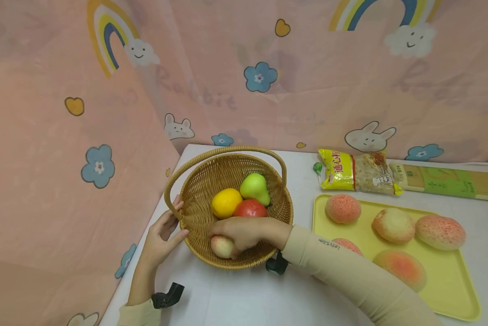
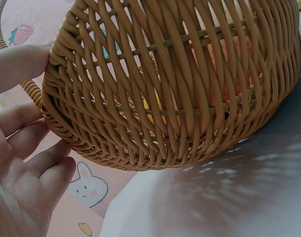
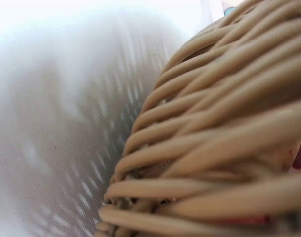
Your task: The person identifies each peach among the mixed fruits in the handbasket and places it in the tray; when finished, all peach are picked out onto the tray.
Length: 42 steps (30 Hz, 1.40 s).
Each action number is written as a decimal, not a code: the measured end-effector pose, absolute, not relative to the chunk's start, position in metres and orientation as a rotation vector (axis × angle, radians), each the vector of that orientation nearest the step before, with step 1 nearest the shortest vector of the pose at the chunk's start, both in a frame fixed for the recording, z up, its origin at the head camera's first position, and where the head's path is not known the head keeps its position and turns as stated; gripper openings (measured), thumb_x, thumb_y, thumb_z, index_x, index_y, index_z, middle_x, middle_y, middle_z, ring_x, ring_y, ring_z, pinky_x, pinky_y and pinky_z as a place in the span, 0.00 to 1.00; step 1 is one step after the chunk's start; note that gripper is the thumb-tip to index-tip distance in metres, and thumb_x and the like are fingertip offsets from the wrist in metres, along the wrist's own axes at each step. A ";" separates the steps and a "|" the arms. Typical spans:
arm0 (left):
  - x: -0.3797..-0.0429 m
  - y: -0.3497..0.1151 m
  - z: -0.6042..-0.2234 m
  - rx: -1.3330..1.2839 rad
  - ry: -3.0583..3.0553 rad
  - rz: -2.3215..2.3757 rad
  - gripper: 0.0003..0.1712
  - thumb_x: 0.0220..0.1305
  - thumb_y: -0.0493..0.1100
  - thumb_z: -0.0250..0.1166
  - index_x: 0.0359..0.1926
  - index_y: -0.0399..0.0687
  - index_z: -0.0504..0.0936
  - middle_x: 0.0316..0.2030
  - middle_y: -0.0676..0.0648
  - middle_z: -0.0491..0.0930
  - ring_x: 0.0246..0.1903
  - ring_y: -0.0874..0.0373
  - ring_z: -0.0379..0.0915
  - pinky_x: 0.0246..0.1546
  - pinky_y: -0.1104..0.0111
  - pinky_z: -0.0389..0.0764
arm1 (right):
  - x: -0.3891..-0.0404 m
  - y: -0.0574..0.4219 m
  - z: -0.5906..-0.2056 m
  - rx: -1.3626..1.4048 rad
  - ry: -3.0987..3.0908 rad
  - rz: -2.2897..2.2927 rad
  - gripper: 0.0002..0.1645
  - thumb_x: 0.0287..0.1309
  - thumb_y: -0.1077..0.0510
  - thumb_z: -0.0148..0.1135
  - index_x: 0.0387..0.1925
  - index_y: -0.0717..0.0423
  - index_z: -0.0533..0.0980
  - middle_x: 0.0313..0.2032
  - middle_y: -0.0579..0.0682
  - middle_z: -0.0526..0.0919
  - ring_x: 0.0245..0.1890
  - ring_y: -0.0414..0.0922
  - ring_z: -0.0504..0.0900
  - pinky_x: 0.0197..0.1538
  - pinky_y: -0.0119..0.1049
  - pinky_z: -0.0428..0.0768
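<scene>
A wicker basket (image 1: 190,222) with an arched handle stands on the white table, holding a yellow lemon-like fruit (image 1: 226,203), a green pear (image 1: 255,189) and a red round fruit (image 1: 250,208). My right hand (image 1: 244,232) reaches inside over the near rim and grips a pale pinkish peach (image 1: 222,246) low in the basket. On the left side, my left hand (image 1: 162,235) holds the rim near the handle's base, thumb and fingers apart along it. The left wrist view shows those fingers (image 2: 54,180) against the woven edge. Weave (image 3: 214,133) fills much of the right wrist view, hiding the right hand.
To the right lies a yellow tray (image 1: 443,290) with several pink and cream peach-like pieces. Behind it are a yellow-and-clear food packet (image 1: 358,172), a long green-and-tan package (image 1: 451,181) and a small green item (image 1: 317,168). A patterned pink cloth (image 1: 227,104) hangs behind the table.
</scene>
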<state>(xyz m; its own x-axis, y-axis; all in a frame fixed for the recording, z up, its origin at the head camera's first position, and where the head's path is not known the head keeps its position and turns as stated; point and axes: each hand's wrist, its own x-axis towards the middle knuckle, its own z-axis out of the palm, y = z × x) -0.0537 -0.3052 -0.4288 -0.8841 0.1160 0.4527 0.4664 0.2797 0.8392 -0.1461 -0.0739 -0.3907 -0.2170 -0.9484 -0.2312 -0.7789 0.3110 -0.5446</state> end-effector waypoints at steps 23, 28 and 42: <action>-0.055 -0.304 -0.431 -0.525 -2.253 -1.636 0.37 0.52 0.20 0.60 0.65 0.27 0.62 0.71 0.32 0.51 0.69 0.60 0.55 0.65 0.76 0.62 | -0.151 -0.061 -0.381 -1.503 2.090 -0.763 0.39 0.46 0.53 0.67 0.62 0.52 0.67 0.60 0.47 0.70 0.54 0.39 0.71 0.57 0.31 0.74; -0.054 -0.305 -0.432 -0.473 -2.292 -1.659 0.37 0.53 0.19 0.60 0.66 0.28 0.61 0.72 0.34 0.49 0.69 0.64 0.55 0.65 0.77 0.61 | -0.149 -0.055 -0.375 -1.474 2.091 -0.914 0.39 0.46 0.51 0.68 0.61 0.52 0.66 0.57 0.45 0.74 0.53 0.38 0.73 0.56 0.31 0.75; -0.055 -0.305 -0.429 -0.495 -2.252 -1.660 0.36 0.53 0.20 0.60 0.65 0.28 0.63 0.71 0.33 0.50 0.69 0.62 0.55 0.64 0.77 0.62 | -0.135 -0.016 -0.357 -1.438 2.063 -1.255 0.44 0.41 0.56 0.68 0.64 0.49 0.63 0.61 0.47 0.65 0.57 0.43 0.69 0.57 0.39 0.76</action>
